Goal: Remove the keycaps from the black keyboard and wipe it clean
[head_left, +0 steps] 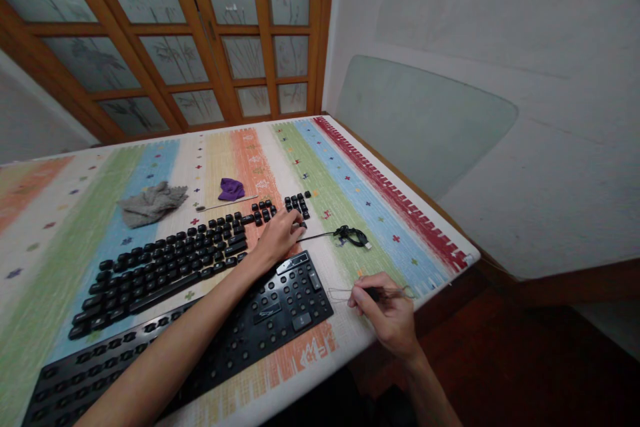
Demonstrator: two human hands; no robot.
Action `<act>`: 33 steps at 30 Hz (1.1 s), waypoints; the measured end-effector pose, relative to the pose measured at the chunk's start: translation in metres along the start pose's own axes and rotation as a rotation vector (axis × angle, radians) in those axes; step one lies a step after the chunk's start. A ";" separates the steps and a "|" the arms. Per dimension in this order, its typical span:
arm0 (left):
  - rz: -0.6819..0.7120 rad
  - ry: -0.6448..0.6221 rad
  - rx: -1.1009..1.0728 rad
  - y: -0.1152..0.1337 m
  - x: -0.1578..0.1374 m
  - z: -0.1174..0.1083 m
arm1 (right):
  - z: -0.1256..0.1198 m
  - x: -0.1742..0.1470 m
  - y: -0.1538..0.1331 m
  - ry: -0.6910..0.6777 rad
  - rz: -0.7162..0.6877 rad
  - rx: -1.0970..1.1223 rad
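My right hand (385,310) is closed around the dark handle of a wire keycap puller (341,295); its thin wire loops point left, just off the keyboard's right end. My left hand (281,235) reaches across the keyboard, fingertips bent down at a black keycap (303,224) beside the laid-out number-pad keys. My forearm hides part of the black keyboard (235,353), which lies along the front of the table with most of its switches bare. A wide keycap (301,321) still sits at its right end. Behind it, loose keycaps (170,260) stand in keyboard-like rows.
Past the keycaps lie a grey cloth (153,204), a purple cloth (231,189) and a thin brush (225,203). A bundled USB cable (351,235) rests to the right of my left hand. The striped tablecloth (400,213) reaches the table's right edge, near a wall.
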State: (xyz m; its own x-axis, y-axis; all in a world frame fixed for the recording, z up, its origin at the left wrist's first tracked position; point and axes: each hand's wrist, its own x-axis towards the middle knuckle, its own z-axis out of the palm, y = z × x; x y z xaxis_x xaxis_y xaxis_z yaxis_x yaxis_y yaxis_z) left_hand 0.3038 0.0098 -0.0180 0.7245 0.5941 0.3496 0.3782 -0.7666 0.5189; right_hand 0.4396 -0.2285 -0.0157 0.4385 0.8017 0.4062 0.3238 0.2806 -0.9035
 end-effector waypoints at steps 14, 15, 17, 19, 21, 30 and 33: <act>0.087 0.072 0.002 0.007 -0.005 -0.011 | 0.003 -0.001 -0.005 -0.013 0.023 -0.022; 0.094 0.078 0.001 0.010 -0.009 -0.014 | 0.004 -0.001 -0.006 -0.025 0.038 -0.024; 0.108 0.082 -0.004 0.018 -0.019 -0.023 | 0.007 -0.001 -0.007 -0.061 0.081 -0.021; 0.124 0.069 -0.014 0.029 -0.034 -0.033 | 0.011 -0.002 -0.007 -0.115 0.152 0.004; 0.137 0.049 -0.035 0.040 -0.055 -0.042 | 0.015 -0.004 -0.004 -0.165 0.250 0.047; 0.078 -0.094 -0.094 0.070 -0.144 -0.036 | 0.029 -0.008 -0.001 -0.145 0.437 0.126; 0.067 -0.060 -0.081 0.070 -0.153 -0.025 | 0.032 -0.008 -0.002 -0.112 0.471 0.137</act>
State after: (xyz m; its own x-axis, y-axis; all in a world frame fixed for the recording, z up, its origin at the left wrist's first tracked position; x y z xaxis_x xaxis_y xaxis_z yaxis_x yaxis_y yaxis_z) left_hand 0.2049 -0.1292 -0.0158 0.7810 0.5242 0.3395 0.2816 -0.7808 0.5578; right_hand 0.4088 -0.2191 -0.0215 0.4156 0.9076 -0.0602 -0.0041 -0.0644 -0.9979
